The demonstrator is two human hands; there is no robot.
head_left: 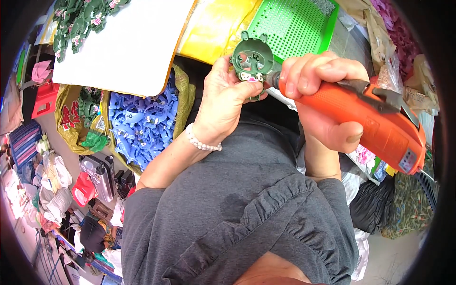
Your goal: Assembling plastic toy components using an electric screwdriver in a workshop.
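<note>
My left hand (219, 102), with a beaded bracelet at the wrist, grips a dark green plastic toy part (261, 49) between thumb and fingers. The part is a round, hollow shell with small ear-like knobs and a pink and white detail near my thumb. My right hand (319, 78) is wrapped around an orange electric screwdriver (377, 130). Its dark nose points left at the lower right edge of the green part, close to my left thumb. Whether the bit touches a screw is hidden.
A white board (128, 47) at the far left carries several green parts (78, 23). Below it, a sack holds many blue plastic parts (142, 123). A green perforated tray (294, 23) and yellow plastic sheet (211, 28) lie ahead. Bags (373, 204) stand at the right.
</note>
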